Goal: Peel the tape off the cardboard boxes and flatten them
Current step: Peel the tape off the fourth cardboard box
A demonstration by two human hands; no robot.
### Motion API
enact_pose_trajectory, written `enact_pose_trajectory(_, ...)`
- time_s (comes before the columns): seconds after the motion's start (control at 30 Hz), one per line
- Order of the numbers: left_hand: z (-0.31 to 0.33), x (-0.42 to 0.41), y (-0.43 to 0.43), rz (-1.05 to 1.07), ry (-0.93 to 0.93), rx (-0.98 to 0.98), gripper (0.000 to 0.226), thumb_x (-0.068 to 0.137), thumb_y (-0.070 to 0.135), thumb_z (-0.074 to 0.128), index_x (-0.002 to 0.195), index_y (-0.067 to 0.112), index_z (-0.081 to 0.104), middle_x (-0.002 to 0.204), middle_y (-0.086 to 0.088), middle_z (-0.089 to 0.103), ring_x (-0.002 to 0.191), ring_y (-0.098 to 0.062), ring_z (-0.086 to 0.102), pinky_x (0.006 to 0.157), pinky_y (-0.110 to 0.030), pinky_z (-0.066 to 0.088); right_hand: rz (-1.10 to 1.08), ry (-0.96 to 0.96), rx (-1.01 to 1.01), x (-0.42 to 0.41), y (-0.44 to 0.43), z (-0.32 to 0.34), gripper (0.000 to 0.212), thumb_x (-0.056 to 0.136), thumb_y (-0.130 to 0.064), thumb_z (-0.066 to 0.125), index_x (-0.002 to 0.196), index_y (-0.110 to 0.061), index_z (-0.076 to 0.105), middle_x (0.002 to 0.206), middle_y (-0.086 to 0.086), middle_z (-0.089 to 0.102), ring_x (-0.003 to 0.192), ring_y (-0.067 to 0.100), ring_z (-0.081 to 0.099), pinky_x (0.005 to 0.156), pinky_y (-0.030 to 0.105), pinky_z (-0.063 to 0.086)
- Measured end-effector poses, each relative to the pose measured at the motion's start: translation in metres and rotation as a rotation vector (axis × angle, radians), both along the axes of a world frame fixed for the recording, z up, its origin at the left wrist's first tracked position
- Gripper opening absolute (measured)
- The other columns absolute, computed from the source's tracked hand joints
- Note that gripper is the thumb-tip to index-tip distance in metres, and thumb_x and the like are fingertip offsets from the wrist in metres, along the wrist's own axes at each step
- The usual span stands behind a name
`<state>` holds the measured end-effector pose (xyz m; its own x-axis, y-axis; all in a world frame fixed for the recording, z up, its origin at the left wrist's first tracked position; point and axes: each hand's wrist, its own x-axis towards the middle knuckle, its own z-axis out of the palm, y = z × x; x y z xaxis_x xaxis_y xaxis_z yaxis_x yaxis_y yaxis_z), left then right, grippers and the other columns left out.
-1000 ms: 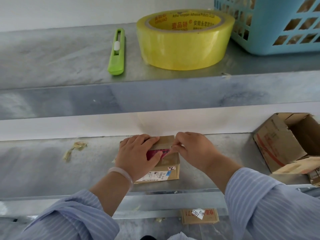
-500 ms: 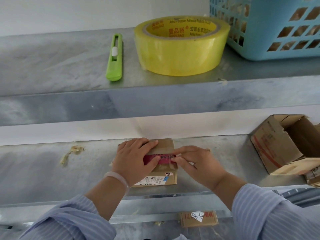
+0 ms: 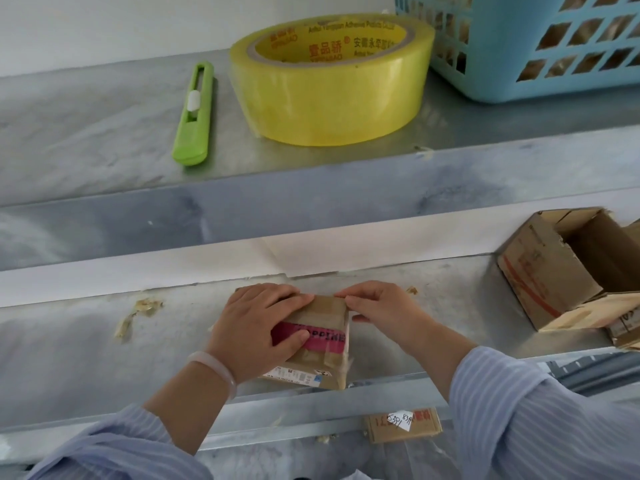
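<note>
A small taped cardboard box (image 3: 322,341) with a pink printed band and a white label lies on the lower metal shelf (image 3: 86,341). My left hand (image 3: 256,330) rests on its left half, fingers over the top and thumb on the pink band, holding it down. My right hand (image 3: 381,306) is at the box's upper right corner, fingertips pinching the edge of the clear tape there. A loosened strip of tape (image 3: 346,355) runs down the box's right side.
On the upper shelf lie a green box cutter (image 3: 194,114), a large yellow tape roll (image 3: 329,77) and a blue basket (image 3: 540,43). An open cardboard box (image 3: 568,268) sits at the right. Tape scraps (image 3: 138,313) lie at the left. Another small box (image 3: 401,424) sits below.
My right hand has moved from the pink band at the box's middle up to its upper right corner, and the tape along the right side has lifted. My left hand stayed on the box.
</note>
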<state>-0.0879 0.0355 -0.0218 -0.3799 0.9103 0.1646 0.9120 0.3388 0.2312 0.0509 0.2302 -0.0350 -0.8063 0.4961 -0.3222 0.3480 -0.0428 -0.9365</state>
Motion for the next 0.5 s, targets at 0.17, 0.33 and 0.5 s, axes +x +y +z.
enact_pose_trajectory(0.17, 0.002, 0.001, -0.001, -0.014, 0.002, 0.0, 0.052, 0.084, 0.061, 0.046, 0.131, 0.039, 0.056, 0.127, 0.015, 0.059, 0.115, -0.012, 0.054, 0.103, -0.037, 0.038, 0.066, -0.022, 0.148, 0.001, 0.003, 0.013, 0.021, 0.089, -0.011, 0.068, 0.088, -0.03, 0.076, 0.091, -0.009, 0.074, 0.089, 0.003, 0.067, 0.083, 0.016, 0.053)
enact_pose_trajectory(0.33, 0.002, 0.0, 0.0, -0.024, 0.017, -0.015, 0.054, 0.084, 0.061, 0.045, 0.132, 0.038, 0.056, 0.129, 0.014, 0.059, 0.116, -0.013, 0.054, 0.104, -0.036, 0.036, 0.206, -0.084, 0.282, -0.004, -0.004, 0.017, 0.022, 0.088, -0.024, 0.07, 0.105, -0.037, 0.073, 0.1, -0.02, 0.069, 0.095, -0.003, 0.063, 0.085, 0.011, 0.045)
enact_pose_trajectory(0.5, 0.003, 0.002, 0.0, -0.026, 0.029, -0.005, 0.054, 0.084, 0.061, 0.046, 0.13, 0.036, 0.057, 0.127, 0.013, 0.06, 0.115, -0.012, 0.055, 0.103, -0.036, 0.039, 0.094, -0.138, 0.378, -0.014, -0.004, 0.018, 0.01, 0.077, -0.03, 0.079, 0.085, -0.036, 0.076, 0.075, -0.022, 0.069, 0.077, -0.007, 0.063, 0.068, 0.005, 0.044)
